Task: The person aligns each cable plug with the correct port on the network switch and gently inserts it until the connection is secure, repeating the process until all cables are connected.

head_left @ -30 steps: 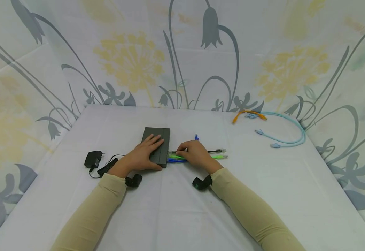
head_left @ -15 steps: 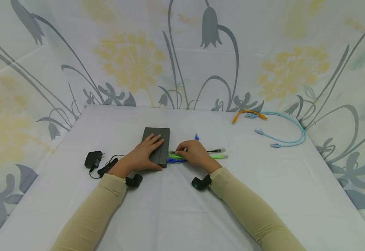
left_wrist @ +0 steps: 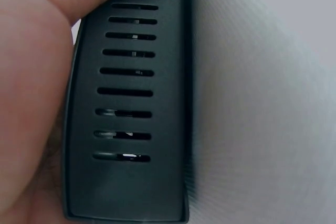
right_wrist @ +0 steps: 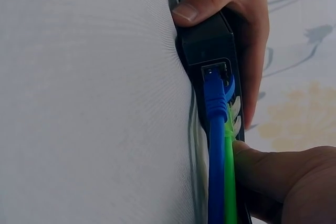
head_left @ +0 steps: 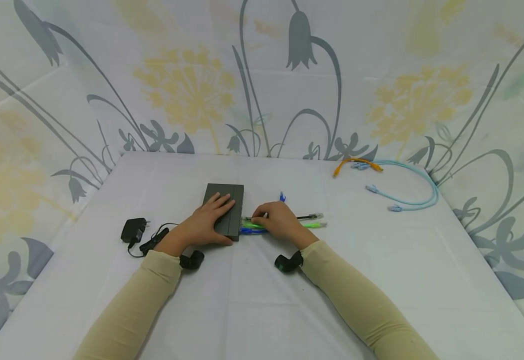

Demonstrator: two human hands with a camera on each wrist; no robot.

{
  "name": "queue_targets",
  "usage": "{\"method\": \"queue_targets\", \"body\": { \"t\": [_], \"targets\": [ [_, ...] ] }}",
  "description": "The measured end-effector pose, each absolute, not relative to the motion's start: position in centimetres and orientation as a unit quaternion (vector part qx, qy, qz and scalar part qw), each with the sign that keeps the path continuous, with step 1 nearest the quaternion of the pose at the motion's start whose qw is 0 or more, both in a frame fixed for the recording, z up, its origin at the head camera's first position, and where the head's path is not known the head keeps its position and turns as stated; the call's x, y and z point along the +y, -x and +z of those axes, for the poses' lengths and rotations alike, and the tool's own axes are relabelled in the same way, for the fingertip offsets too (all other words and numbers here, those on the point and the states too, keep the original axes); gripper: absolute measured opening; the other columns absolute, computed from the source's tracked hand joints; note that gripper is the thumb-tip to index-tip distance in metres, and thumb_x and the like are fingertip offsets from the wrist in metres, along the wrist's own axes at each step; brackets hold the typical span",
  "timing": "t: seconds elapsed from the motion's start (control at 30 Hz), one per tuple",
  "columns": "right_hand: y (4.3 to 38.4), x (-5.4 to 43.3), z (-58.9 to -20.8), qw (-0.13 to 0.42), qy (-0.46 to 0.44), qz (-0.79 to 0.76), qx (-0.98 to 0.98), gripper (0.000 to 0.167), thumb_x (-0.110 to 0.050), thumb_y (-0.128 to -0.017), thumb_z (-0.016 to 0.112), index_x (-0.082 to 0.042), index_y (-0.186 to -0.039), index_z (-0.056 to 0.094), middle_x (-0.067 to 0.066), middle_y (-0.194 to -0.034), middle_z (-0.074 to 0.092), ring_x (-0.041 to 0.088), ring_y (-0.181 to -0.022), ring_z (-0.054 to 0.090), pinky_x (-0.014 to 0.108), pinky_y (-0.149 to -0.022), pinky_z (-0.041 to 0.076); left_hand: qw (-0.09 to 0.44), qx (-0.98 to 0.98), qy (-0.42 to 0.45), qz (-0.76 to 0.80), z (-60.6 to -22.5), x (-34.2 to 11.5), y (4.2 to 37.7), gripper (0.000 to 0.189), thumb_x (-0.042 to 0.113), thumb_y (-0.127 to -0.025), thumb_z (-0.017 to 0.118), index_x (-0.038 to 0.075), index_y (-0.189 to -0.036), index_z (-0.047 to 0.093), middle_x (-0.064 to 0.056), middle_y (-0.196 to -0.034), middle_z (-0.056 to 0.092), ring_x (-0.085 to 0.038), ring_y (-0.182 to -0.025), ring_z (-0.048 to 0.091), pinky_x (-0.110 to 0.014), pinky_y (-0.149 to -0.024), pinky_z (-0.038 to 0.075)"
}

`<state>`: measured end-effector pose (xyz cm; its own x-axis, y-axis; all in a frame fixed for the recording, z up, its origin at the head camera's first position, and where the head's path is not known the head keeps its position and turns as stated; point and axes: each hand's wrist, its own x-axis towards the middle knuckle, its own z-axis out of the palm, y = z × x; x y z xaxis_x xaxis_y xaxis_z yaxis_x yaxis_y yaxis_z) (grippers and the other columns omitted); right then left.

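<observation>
A black switch box [head_left: 232, 200] lies on the white table [head_left: 253, 300]. My left hand [head_left: 203, 222] lies over it, fingers on top and thumb [right_wrist: 191, 8] hooked round its near end; the left wrist view shows its slotted side [left_wrist: 131, 103] up close. Blue cable [right_wrist: 215, 145] and green cable [right_wrist: 229, 177] are plugged into the box's right face. My right hand [head_left: 274, 218] pinches a cable plug right at that face. Whether it is the black cable [head_left: 311, 216] or the green one [head_left: 316, 225] I cannot tell.
A black power adapter [head_left: 132, 229] with its cord lies left of my left wrist. An orange cable [head_left: 356, 162] and a light blue cable [head_left: 419, 192] lie at the back right. Flowered cloth walls close the table's back and sides.
</observation>
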<state>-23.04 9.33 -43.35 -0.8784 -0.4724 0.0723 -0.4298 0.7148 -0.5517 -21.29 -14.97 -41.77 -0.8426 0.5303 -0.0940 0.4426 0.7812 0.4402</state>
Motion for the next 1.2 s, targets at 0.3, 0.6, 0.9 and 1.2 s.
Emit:
{"method": "queue_targets", "body": {
  "t": [0.3,0.6,0.9,1.2],
  "targets": [
    [22.8,9.2,-43.0,0.052,0.238,-0.274,0.930,0.016,-0.030,-0.094,0.064,-0.020,-0.098,0.075,-0.006,-0.094,0.072,0.008,-0.076,0.060,0.028,-0.071,0.051,0.110,0.936,-0.258,0.212,-41.8,-15.0,21.2,0.104,0.048,-0.075,0.080,0.016,-0.156,0.022,-0.005,-0.165,0.010,-0.033,-0.152,-0.001,-0.063,-0.115,0.018],
    [22.6,9.5,-42.3,0.057,0.241,-0.270,0.931,0.016,-0.029,-0.094,0.064,-0.020,-0.101,0.075,-0.006,-0.097,0.073,0.008,-0.078,0.061,0.028,-0.072,0.051,0.109,0.936,-0.259,0.211,-41.9,-15.1,21.2,0.105,0.048,-0.075,0.080,0.016,-0.156,0.021,-0.004,-0.165,0.009,-0.033,-0.152,-0.001,-0.063,-0.115,0.019],
    [23.1,10.7,-42.2,0.052,0.245,-0.275,0.928,0.014,-0.028,-0.093,0.065,-0.020,-0.096,0.076,-0.007,-0.092,0.074,0.006,-0.073,0.061,0.025,-0.066,0.050,0.094,0.936,-0.268,0.208,-42.0,-15.0,21.2,0.104,0.047,-0.075,0.081,0.015,-0.156,0.023,-0.006,-0.164,0.012,-0.034,-0.152,0.002,-0.061,-0.115,0.022],
    [23.5,11.4,-42.2,0.071,0.229,-0.280,0.929,0.012,-0.027,-0.092,0.066,-0.020,-0.093,0.076,-0.007,-0.089,0.073,0.007,-0.069,0.058,0.024,-0.061,0.048,0.096,0.937,-0.265,0.207,-42.2,-15.0,21.3,0.105,0.048,-0.074,0.080,0.016,-0.156,0.023,-0.005,-0.164,0.011,-0.033,-0.152,0.001,-0.061,-0.115,0.021]
  ]
}}
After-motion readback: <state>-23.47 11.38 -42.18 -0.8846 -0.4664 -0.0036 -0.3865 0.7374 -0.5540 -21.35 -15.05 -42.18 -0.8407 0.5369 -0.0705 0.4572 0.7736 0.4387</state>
